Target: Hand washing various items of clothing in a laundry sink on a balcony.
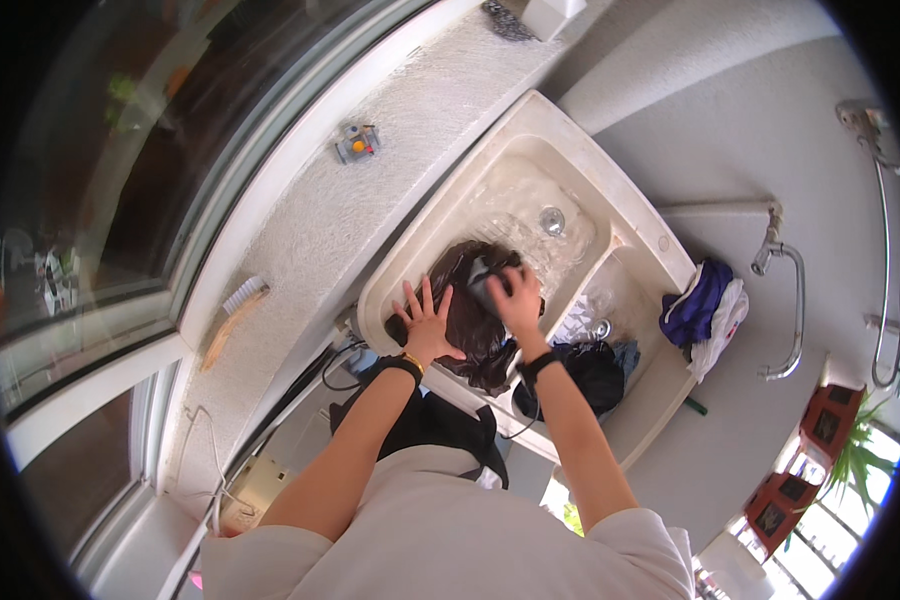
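A wet dark brown garment lies over the near end of the large basin in a white two-basin laundry sink. My left hand rests on its left part, palm down with the fingers spread. My right hand grips a dark grey item on top of the garment. Fingers hide part of that item, so I cannot tell exactly what it is. Shallow water covers the basin floor around a metal drain.
Dark clothes sit in the smaller right basin. Purple cloth and white cloth hang over the sink's right edge. A wall tap projects further right. On the left ledge are a scrub brush and a small grey toy.
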Demonstrator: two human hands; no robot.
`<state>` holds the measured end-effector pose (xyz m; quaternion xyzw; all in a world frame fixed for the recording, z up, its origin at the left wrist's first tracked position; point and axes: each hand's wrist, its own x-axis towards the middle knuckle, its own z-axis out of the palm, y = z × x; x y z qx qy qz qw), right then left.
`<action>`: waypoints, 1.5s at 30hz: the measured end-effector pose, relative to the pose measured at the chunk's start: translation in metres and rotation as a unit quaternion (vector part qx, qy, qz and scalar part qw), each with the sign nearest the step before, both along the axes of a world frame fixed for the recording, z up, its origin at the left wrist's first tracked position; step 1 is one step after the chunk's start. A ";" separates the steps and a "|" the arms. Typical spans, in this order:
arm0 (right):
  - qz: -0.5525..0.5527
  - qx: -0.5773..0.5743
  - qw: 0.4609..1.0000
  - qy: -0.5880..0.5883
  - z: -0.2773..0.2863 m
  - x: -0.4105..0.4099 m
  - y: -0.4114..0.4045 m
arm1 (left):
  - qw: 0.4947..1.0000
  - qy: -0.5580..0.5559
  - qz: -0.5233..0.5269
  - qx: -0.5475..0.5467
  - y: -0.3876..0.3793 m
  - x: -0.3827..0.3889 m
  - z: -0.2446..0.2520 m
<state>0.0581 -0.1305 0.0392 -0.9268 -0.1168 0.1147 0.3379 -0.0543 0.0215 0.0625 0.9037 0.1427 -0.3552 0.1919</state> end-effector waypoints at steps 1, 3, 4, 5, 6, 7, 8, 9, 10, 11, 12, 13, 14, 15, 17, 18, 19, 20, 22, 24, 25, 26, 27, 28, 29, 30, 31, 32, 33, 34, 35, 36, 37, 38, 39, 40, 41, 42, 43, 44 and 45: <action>0.044 -0.055 0.997 -0.037 0.023 -0.023 0.010 | 1.000 0.003 -0.002 0.001 0.002 -0.004 0.002; 0.095 -0.091 0.985 -0.108 0.034 -0.048 0.011 | 1.000 0.014 -0.003 0.012 0.001 0.004 0.005; 0.092 -0.102 0.980 -0.143 0.029 -0.053 0.011 | 1.000 -0.012 0.012 0.003 0.000 0.005 0.010; 0.084 -0.101 0.981 -0.142 0.023 -0.050 0.012 | 1.000 -0.012 0.003 0.004 -0.002 0.006 0.010; 0.077 -0.130 0.979 -0.140 0.015 -0.043 0.016 | 1.000 -0.015 -0.006 0.006 -0.001 0.009 0.006; 0.070 -0.157 0.975 -0.138 0.007 -0.036 0.019 | 1.000 -0.018 -0.014 0.007 -0.002 0.009 0.004; 0.082 -0.171 0.967 -0.172 0.000 -0.029 0.019 | 1.000 -0.020 -0.015 0.004 -0.004 0.005 0.003; 0.075 -0.164 0.968 -0.176 -0.008 -0.017 0.022 | 1.000 -0.008 -0.024 0.010 -0.004 0.006 0.004; 0.079 -0.175 0.970 -0.151 -0.013 -0.011 0.023 | 1.000 0.010 -0.028 0.009 -0.005 0.008 0.009; 0.081 -0.185 0.971 -0.126 -0.017 -0.005 0.024 | 0.999 0.027 -0.034 0.009 -0.006 0.014 0.012; 0.084 -0.184 0.966 -0.159 -0.015 -0.004 0.030 | 1.000 0.007 -0.022 0.010 -0.003 0.008 0.008; 0.076 -0.168 0.973 -0.138 -0.011 -0.001 0.030 | 1.000 -0.003 -0.016 0.005 -0.004 0.008 0.006; 0.069 -0.164 0.974 -0.138 -0.006 -0.004 0.032 | 1.000 0.003 -0.017 0.006 -0.003 0.004 0.007; 0.056 -0.161 0.975 -0.145 -0.003 -0.001 0.031 | 1.000 0.001 -0.023 0.007 -0.004 0.008 0.008; 0.031 -0.154 0.979 -0.126 0.003 -0.008 0.024 | 0.999 0.007 -0.040 0.005 -0.007 0.007 0.007; 0.045 -0.126 0.984 -0.121 0.008 -0.013 0.018 | 0.999 0.015 -0.037 -0.002 -0.003 0.009 0.005; 0.062 -0.098 0.986 -0.118 0.019 -0.017 0.013 | 0.999 0.008 -0.053 0.006 0.001 0.011 0.004; 0.072 -0.060 0.993 -0.078 0.031 -0.028 0.005 | 0.999 0.011 -0.025 -0.034 0.007 0.013 0.002; 0.063 0.016 0.996 -0.067 0.051 -0.054 -0.015 | 0.991 -0.082 0.035 -0.103 0.016 0.010 0.001; 0.062 0.104 0.992 -0.043 0.065 -0.083 -0.039 | 0.945 -0.299 -0.013 -0.134 0.020 0.011 0.007; 0.052 0.111 0.992 -0.028 0.069 -0.100 -0.051 | 0.917 -0.365 -0.048 -0.153 0.017 0.018 0.022; 0.013 0.120 0.993 -0.016 0.065 -0.118 -0.065 | 0.914 -0.360 -0.092 -0.161 0.006 0.026 0.043; -0.023 0.130 0.991 -0.008 0.063 -0.127 -0.073 | 0.914 -0.343 -0.146 -0.161 -0.002 0.035 0.054; -0.061 0.130 0.990 -0.001 0.060 -0.139 -0.079 | 0.916 -0.319 -0.205 -0.132 -0.010 0.038 0.057; -0.073 0.130 0.989 -0.001 0.056 -0.145 -0.083 | 0.913 -0.295 -0.263 -0.103 -0.017 0.041 0.060; -0.097 0.135 0.985 0.043 0.063 -0.146 -0.082 | 0.911 -0.296 -0.267 -0.102 -0.016 0.044 0.057; -0.122 0.140 0.979 0.090 0.071 -0.149 -0.082 | 0.909 -0.273 -0.299 -0.100 -0.013 0.048 0.048; -0.126 0.148 0.978 0.075 0.078 -0.148 -0.081 | 0.906 -0.250 -0.328 -0.096 -0.008 0.052 0.039; -0.129 0.148 0.978 0.075 0.077 -0.149 -0.084 | 0.899 -0.289 -0.306 -0.124 -0.005 0.056 0.032; -0.128 0.147 0.979 0.061 0.072 -0.151 -0.089 | 0.897 -0.280 -0.305 -0.152 -0.005 0.062 0.037; -0.125 0.146 0.980 0.047 0.069 -0.155 -0.094 | 0.896 -0.271 -0.302 -0.180 -0.003 0.067 0.044; -0.130 0.145 0.981 0.009 0.065 -0.158 -0.099 | 0.895 -0.290 -0.268 -0.206 -0.001 0.070 0.052; -0.130 0.145 0.981 0.010 0.061 -0.164 -0.105 | 0.890 -0.330 -0.213 -0.233 0.003 0.069 0.056; -0.132 0.142 0.981 -0.002 0.058 -0.174 -0.111 | 0.898 -0.331 -0.159 -0.244 0.013 0.063 0.057; -0.132 0.141 0.981 -0.016 0.057 -0.180 -0.113 | 0.903 -0.333 -0.103 -0.252 0.030 0.054 0.058; -0.159 0.145 0.976 0.001 0.057 -0.190 -0.117 | 0.910 -0.348 -0.085 -0.209 0.043 0.045 0.058; -0.160 0.146 0.976 0.002 0.052 -0.200 -0.121 | 0.915 -0.362 -0.067 -0.165 0.058 0.035 0.060; -0.168 0.148 0.974 0.045 0.045 -0.208 -0.126 | 0.915 -0.364 -0.066 -0.163 0.078 0.019 0.057; -0.172 0.150 0.970 0.088 0.040 -0.214 -0.128 | 0.935 -0.325 -0.080 -0.117 0.103 0.001 0.044; -0.172 0.156 0.971 0.050 0.039 -0.215 -0.127 | 0.951 -0.284 -0.095 -0.073 0.115 -0.007 0.037; -0.176 0.154 0.971 0.050 0.040 -0.215 -0.131 | 0.951 -0.283 -0.097 -0.076 0.108 -0.006 0.044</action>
